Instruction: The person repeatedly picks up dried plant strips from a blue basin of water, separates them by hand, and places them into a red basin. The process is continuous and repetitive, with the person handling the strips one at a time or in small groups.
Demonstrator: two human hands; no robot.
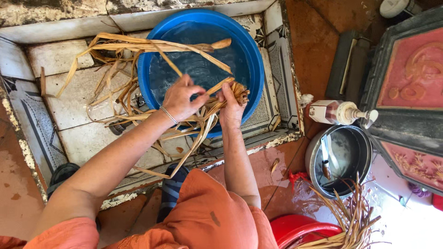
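Both hands grip dry leaves (203,110) at the basin's (249,55) six o'clock rim: my left hand (181,99) pinches strips, my right hand (230,107) clamps the bundled ends. At three o'clock sits a pot (357,157).

We log: left hand (179,99) and right hand (230,107) gripping dried leaf strips (138,50) over a water-filled blue basin (251,60); metal pot (339,159), pump bottle (334,112) nearby.

metal pot (357,154), pump bottle (334,112), red tub (295,228) — wet floor (281,161)
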